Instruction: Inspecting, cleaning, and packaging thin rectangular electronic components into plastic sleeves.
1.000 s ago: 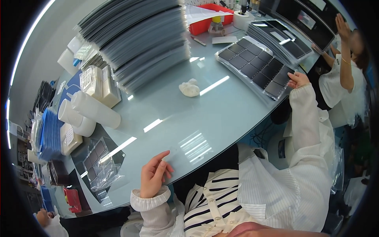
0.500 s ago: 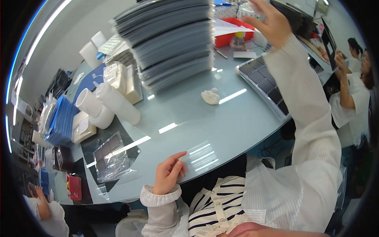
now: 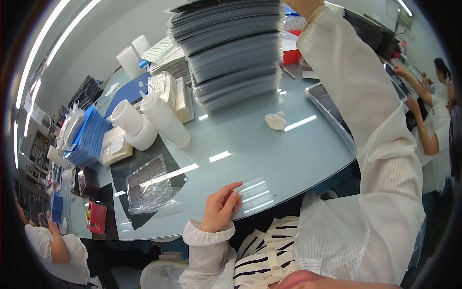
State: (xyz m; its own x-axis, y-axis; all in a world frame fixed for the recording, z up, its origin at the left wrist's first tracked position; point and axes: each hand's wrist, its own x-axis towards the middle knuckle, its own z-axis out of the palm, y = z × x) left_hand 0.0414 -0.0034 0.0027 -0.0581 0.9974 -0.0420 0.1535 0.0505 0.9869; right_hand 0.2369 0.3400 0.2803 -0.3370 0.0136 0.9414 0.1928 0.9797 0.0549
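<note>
My left hand (image 3: pixel 222 207) rests at the near edge of the glass-topped table (image 3: pixel 250 154), index finger stretched out, the other fingers loosely curled, nothing held. Far ahead my right hand (image 3: pixel 306 6) is raised beside the top of a tall stack of dark sheets in clear sleeves (image 3: pixel 231 53). The picture's upper edge cuts off its fingers, so I cannot tell whether it touches the stack. A white crumpled wad (image 3: pixel 275 121) lies on the glass in front of the stack. Under my right forearm is a clear-wrapped tray of dark square pieces (image 3: pixel 323 98), partly hidden.
To the left stand a white squeeze bottle (image 3: pixel 164 120), a white round container (image 3: pixel 139 135), blue sheets (image 3: pixel 88 139) and plastic-wrapped dark squares (image 3: pixel 147 180). A red box (image 3: pixel 96 217) sits farther left. Behind my right arm is a red tray (image 3: pixel 290 57). Other people sit at both sides.
My right hand has swung left and up toward the top of the stack, its fingers leaving the picture. My left hand keeps its pose at the table edge. The whole view has shifted slightly.
</note>
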